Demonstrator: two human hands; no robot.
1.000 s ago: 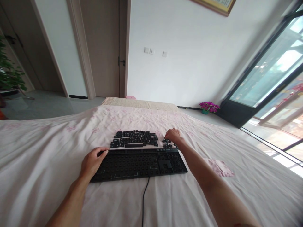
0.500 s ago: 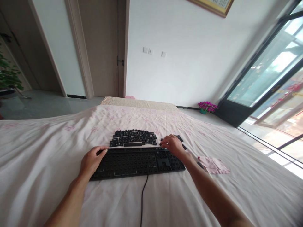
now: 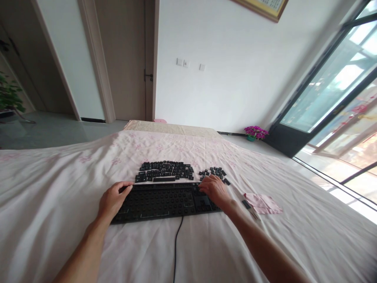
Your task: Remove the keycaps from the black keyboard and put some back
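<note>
A black keyboard (image 3: pixel 165 201) with its keycaps off lies on the bed, small key posts showing across it. My left hand (image 3: pixel 116 198) grips its far left corner between thumb and fingers. Over the far right part of the keyboard is my right hand (image 3: pixel 214 191), its fingers bent together and pointing down; whatever they pinch is too small to make out. Loose black keycaps (image 3: pixel 167 170) are laid out in rows just beyond the keyboard, among them a long space bar (image 3: pixel 164 179). A smaller cluster of keycaps (image 3: pixel 216 171) sits beyond my right hand.
A pink cloth (image 3: pixel 263 203) lies to the right, beside a small dark-ended tool (image 3: pixel 246 204) partly behind my right forearm. The keyboard cable (image 3: pixel 176 247) runs toward me over the wrinkled bedsheet (image 3: pixel 141 255). Purple flowers (image 3: pixel 256 132) stand on the floor near the glass door.
My right hand has come back from the smaller keycap cluster to the upper right of the keyboard, uncovering that cluster. My left hand stays on the corner. The view has shifted slightly.
</note>
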